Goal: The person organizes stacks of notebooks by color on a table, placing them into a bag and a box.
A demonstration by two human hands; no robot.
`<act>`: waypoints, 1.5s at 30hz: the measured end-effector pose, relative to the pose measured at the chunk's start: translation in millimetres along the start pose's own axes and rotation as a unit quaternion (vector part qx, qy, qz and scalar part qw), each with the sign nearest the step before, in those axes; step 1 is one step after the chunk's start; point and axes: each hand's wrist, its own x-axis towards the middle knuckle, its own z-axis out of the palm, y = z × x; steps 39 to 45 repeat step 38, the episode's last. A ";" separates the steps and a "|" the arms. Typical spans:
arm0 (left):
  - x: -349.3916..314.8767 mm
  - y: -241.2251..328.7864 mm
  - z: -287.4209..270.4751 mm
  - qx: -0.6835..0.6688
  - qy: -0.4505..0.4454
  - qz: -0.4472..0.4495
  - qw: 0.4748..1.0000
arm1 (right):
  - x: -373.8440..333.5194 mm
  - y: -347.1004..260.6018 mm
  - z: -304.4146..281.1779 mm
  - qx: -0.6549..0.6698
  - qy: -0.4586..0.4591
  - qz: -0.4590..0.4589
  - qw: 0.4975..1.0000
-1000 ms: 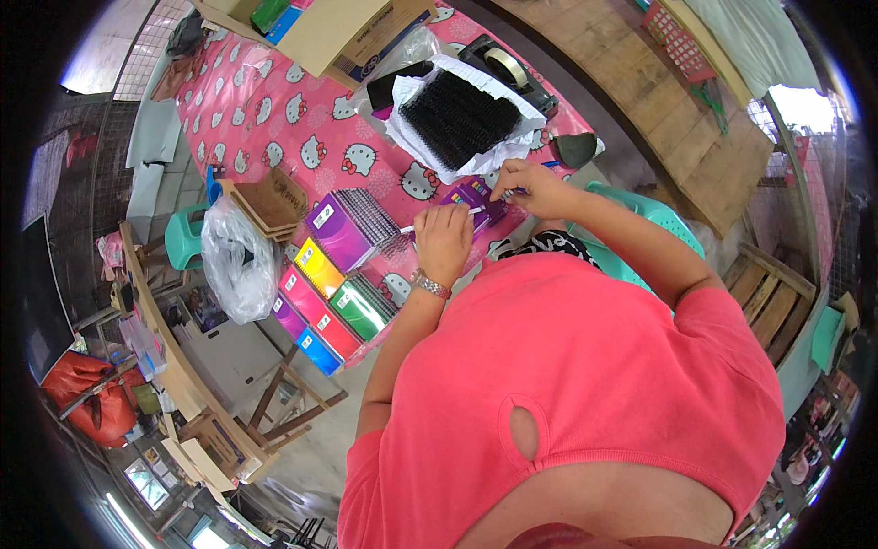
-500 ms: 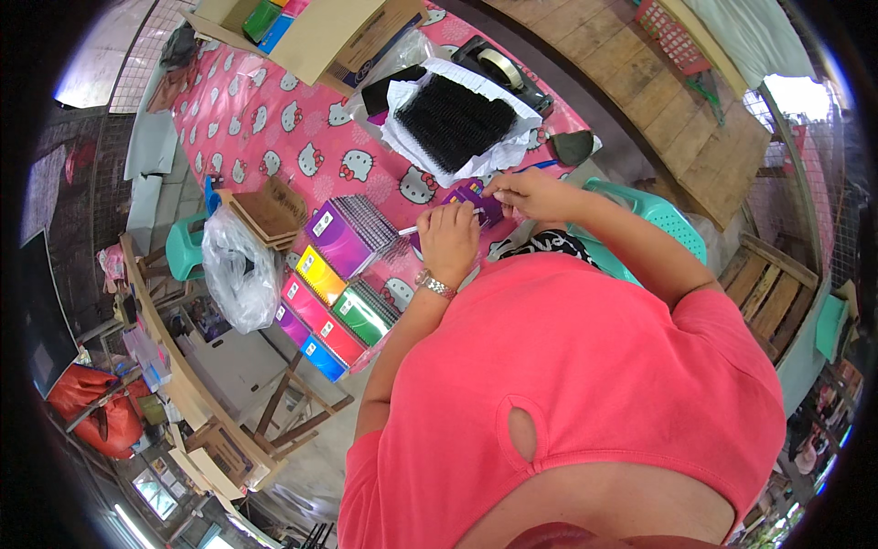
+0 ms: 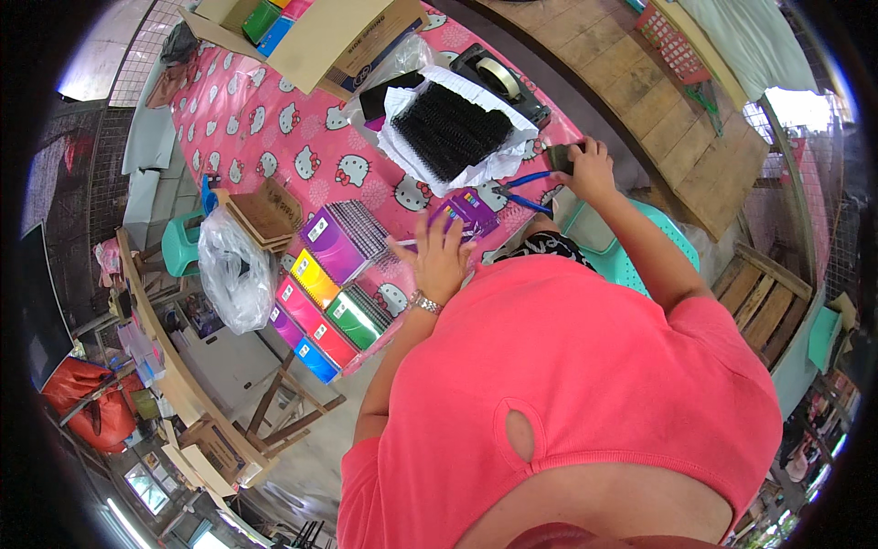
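Observation:
My left hand (image 3: 439,263) lies with spread fingers over the near edge of a purple notebook (image 3: 471,213), pressing on it. At the table's right edge, my right hand (image 3: 592,170) has its fingers curled at the upper handle of blue-handled pliers (image 3: 523,197), whose jaws point left toward the notebook. Beside those fingers sits a small dark green object (image 3: 560,158), partly covered. Behind the notebook, a heap of black spiral binding coils (image 3: 455,130) rests on crumpled white paper (image 3: 395,145). Left of my left hand stands a stack of purple spiral notebooks (image 3: 331,242).
Yellow (image 3: 315,277), green (image 3: 357,317) and other coloured notebooks line the near table edge. A tape dispenser (image 3: 501,80) and a cardboard box (image 3: 352,41) stand at the back. A brown tray (image 3: 265,215) and plastic bag (image 3: 236,274) are left; a teal stool (image 3: 645,242) is right.
My right hand has moved away from the notebook, right and farther back, to the pliers, which now lie swung open. My left hand's fingers have spread out over the notebook.

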 end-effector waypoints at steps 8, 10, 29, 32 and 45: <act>-18.2 -12.2 13.4 -0.029 -0.052 -0.102 0.993 | 29.9 -43.8 -74.0 0.303 -0.254 -0.129 0.910; -11.9 -9.7 13.0 -0.051 -0.030 -0.083 0.995 | 31.6 -67.5 -81.5 0.535 -0.412 -0.219 0.704; -0.4 -16.2 1.0 -0.139 -0.026 -0.090 0.986 | 23.9 -117.6 -46.7 0.665 -0.533 -0.220 0.474; 4.4 -17.2 -1.4 -0.120 -0.013 -0.067 0.990 | 25.0 -118.4 -45.9 0.503 -0.458 -0.228 0.696; 7.1 -19.5 -2.7 -0.151 -0.016 -0.067 0.986 | 24.2 -117.5 -39.0 0.564 -0.483 -0.225 0.631</act>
